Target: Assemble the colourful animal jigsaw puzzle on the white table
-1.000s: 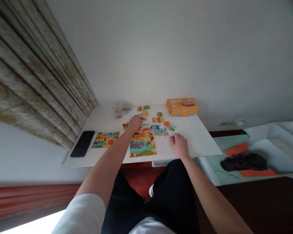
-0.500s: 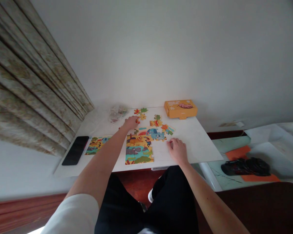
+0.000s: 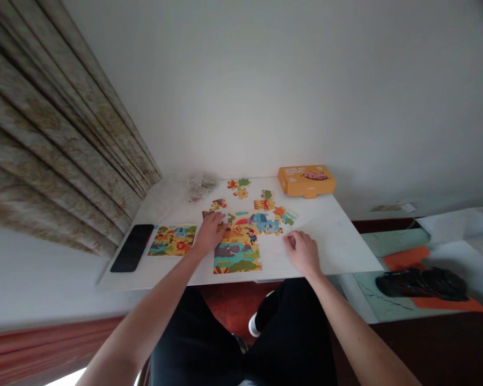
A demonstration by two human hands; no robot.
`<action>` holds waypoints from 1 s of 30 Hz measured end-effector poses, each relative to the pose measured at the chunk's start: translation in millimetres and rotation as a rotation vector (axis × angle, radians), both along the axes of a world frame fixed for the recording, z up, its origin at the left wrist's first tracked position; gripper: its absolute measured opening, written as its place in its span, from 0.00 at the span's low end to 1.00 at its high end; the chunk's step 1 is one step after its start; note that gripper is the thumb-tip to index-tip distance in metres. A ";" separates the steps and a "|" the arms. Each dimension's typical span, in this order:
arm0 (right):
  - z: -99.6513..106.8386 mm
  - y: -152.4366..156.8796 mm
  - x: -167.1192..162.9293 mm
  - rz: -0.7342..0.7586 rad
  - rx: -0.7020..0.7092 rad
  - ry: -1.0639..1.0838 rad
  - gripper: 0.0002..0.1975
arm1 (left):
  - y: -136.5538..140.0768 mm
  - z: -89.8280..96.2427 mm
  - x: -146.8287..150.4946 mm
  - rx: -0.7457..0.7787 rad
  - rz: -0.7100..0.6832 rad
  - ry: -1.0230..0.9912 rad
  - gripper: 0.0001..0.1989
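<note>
A partly joined animal jigsaw puzzle [image 3: 236,252] lies on the white table [image 3: 338,236], with a hippo in its lower part. My left hand [image 3: 210,234] rests over the puzzle's upper left edge, fingers stretched and lying flat, covering some of the pieces there. To the right of the puzzle, my right hand [image 3: 304,252] lies on the tabletop with fingers curled. A small dark patch shows between its thumb and forefinger; what it is cannot be made out. Elephant pieces [image 3: 265,222] extend the puzzle's upper right side. Beyond my left fingertips lies a loose puzzle piece [image 3: 219,203].
More loose pieces lie behind the puzzle, among them a green and red one [image 3: 239,184] and a tiger one [image 3: 264,204]. A picture card [image 3: 172,240] and a black phone [image 3: 132,248] are at left. A clear plastic bag [image 3: 201,186] and an orange box [image 3: 307,181] stand at the back.
My left hand has come back from the loose pieces at the rear to the puzzle's left edge. My right hand stays beside the puzzle. The view has shifted slightly.
</note>
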State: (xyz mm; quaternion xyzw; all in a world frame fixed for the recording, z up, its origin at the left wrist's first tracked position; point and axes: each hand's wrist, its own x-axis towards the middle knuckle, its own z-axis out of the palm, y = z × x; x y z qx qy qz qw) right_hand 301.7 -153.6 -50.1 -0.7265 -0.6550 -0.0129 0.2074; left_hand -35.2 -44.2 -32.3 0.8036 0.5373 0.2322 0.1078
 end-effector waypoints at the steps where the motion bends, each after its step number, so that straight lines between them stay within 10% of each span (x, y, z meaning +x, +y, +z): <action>1: -0.4 0.2 0.3 0.002 0.002 0.004 0.13 | -17.6 -2.9 0.5 -0.006 -0.041 0.011 0.20; 7: -1.2 0.3 0.9 -0.001 0.004 0.006 0.14 | -69.7 -5.7 0.6 -0.051 -0.226 0.183 0.24; 20: -5.2 43.6 11.0 -0.014 0.050 0.006 0.30 | -76.7 -1.4 -10.7 -0.054 -0.223 0.184 0.24; 30: -13.2 92.3 44.4 -0.115 0.083 0.227 0.19 | -78.0 -1.1 -10.8 -0.020 -0.224 0.172 0.22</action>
